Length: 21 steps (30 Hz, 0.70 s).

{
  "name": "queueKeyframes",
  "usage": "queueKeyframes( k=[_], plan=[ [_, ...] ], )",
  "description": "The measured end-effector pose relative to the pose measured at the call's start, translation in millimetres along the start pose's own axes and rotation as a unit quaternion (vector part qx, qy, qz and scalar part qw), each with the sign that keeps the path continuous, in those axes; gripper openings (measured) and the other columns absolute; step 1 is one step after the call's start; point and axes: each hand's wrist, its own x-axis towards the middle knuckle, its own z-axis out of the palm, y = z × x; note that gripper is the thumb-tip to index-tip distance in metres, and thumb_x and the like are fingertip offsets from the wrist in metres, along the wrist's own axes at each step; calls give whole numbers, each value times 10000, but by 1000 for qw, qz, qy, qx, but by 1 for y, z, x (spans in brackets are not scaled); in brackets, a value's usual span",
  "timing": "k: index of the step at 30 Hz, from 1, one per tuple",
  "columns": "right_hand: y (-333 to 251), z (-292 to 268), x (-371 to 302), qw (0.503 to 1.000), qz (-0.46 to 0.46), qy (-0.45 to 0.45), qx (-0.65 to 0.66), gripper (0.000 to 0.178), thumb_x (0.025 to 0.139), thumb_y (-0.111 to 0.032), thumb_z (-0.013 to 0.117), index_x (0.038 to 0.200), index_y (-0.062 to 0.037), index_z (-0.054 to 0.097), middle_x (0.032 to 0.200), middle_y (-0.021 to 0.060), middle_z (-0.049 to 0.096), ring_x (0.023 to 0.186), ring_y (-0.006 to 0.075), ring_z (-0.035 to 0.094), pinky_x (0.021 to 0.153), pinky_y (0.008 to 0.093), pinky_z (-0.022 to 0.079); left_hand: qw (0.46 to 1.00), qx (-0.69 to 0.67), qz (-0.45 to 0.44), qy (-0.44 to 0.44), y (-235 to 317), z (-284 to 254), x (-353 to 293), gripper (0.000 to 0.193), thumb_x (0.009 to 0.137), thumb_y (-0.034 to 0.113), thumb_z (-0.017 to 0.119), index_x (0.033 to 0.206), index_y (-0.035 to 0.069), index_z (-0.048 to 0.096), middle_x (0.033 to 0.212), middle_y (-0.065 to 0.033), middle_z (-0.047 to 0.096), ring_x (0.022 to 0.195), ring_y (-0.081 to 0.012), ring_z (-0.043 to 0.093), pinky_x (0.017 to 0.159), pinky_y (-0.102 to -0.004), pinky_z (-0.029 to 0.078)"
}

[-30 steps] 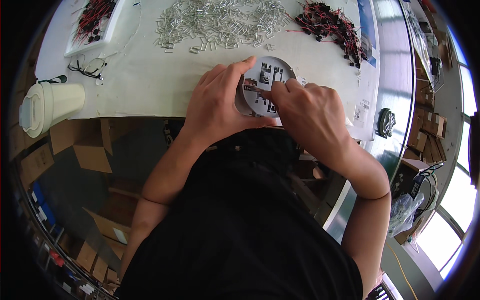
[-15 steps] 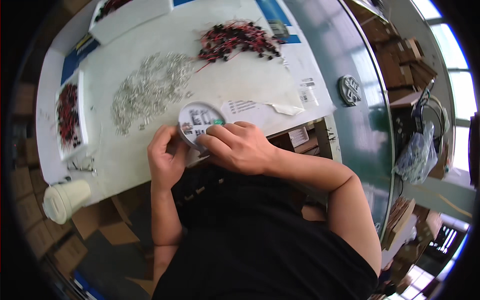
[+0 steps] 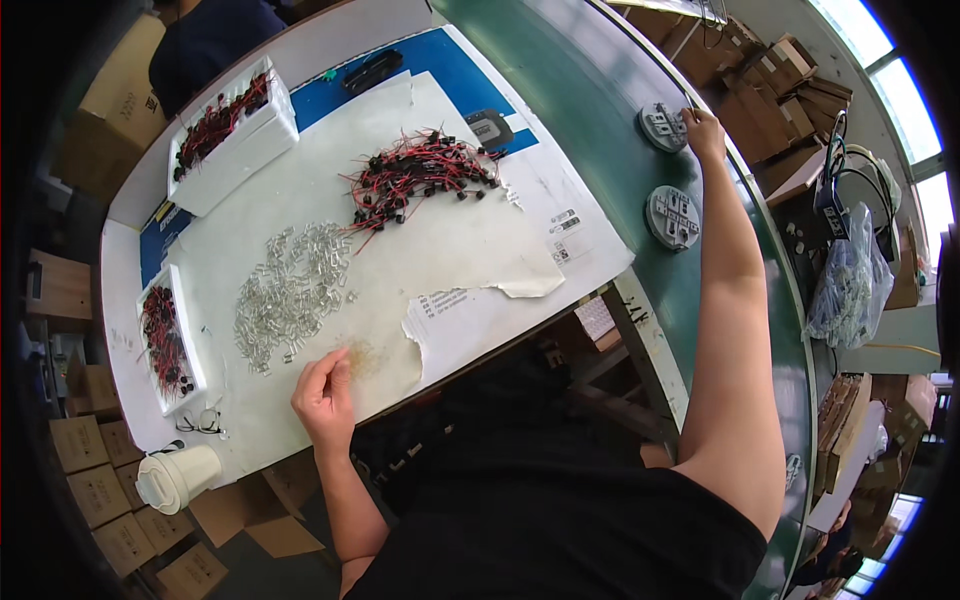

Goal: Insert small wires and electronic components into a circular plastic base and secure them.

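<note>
My right arm is stretched out to the green belt on the right. My right hand (image 3: 706, 134) has its fingers closed at the rim of a round grey housing (image 3: 660, 128) with raised inner parts. A second round grey housing (image 3: 673, 218) lies on the belt, nearer to me, beside my forearm. Over the table's front edge, my left hand (image 3: 325, 402) is closed, thumb against the curled fingers; anything inside is hidden. Ahead of it lies a spread of small clear pieces (image 3: 290, 290), and beyond, a pile of black parts with red wires (image 3: 425, 180).
White foam trays (image 3: 190, 345) with more wired parts stand on the left and at the back left. A cream lidded cup (image 3: 185, 475) and glasses (image 3: 203, 424) are at the near left corner. A torn printed sheet (image 3: 460, 325) covers the table's front. Cardboard boxes (image 3: 95, 495) fill the lower left.
Both hands were together on a round housing at the table's front edge. My right hand has moved out to the belt; my left is alone. Two housings now show on the belt, one before.
</note>
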Motion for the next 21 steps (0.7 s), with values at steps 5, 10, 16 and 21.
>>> queueKeyframes(
  k=[5, 10, 16, 21],
  plan=[
    [-9, -42, -26, 994, 14, -104, 40, 527, 989, -523, 691, 1027, -3, 768, 890, 161, 767, 812, 274, 728, 782, 420, 556, 1000, 19, -6, 10, 8, -2, -4, 159, 985, 71, 747, 1130, 23, 790, 834, -34, 684, 708, -123, 587, 630, -255, 472],
    [-46, -187, -151, 914, -89, -373, 133, 232, 858, -179, 862, 942, 3, 746, 864, 138, 725, 828, 178, 684, 766, 380, 534, 999, 35, 16, 2, 13, -1, -2, 184, 962, 70, 756, 1138, 36, 794, 865, -38, 699, 734, -134, 592, 651, -273, 486],
    [-39, -203, -204, 941, -97, -300, 122, 227, 801, -84, 872, 966, -13, 732, 923, 111, 681, 822, 250, 677, 736, 383, 540, 998, 43, 27, -35, 12, -1, 1, 203, 955, 60, 753, 1152, 45, 796, 899, -45, 712, 760, -149, 598, 683, -284, 508],
    [-122, -217, -215, 908, -180, -285, 249, 178, 823, -48, 851, 940, -18, 720, 943, 93, 658, 767, 247, 654, 680, 360, 525, 998, 21, 44, -42, 19, -3, -1, 263, 950, 94, 770, 1207, 40, 777, 966, -86, 733, 834, -199, 647, 764, -319, 545]
  ],
)
